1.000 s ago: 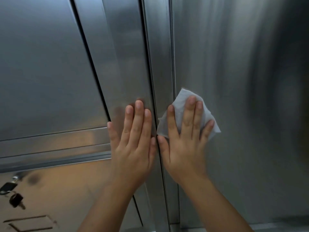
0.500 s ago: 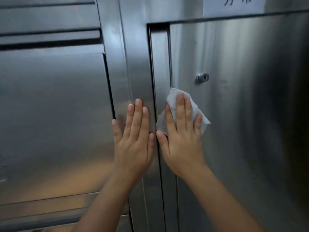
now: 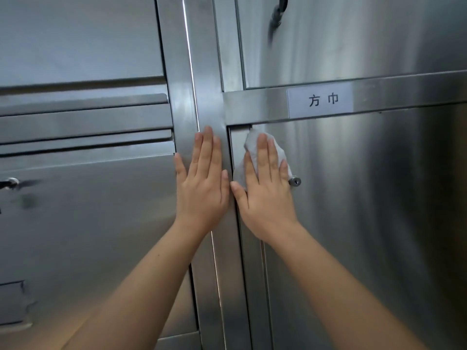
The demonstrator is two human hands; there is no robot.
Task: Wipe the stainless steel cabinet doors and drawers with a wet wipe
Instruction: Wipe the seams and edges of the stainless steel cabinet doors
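Wet wipe [image 3: 250, 145] under flat right hand [image 3: 265, 198], left hand [image 3: 202, 190] flat beside, hands perhaps touching

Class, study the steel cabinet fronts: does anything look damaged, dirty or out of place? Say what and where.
Two things, both on the left door. Low at its left edge sits a ragged patch, like a torn sticker or peeling film. Just below its lock there is a dark smudge.

Right hand [image 3: 267, 198] and wet wipe [image 3: 250, 141] now sit higher, at the door's [image 3: 366, 210] top corner; left hand [image 3: 202, 193] is higher too
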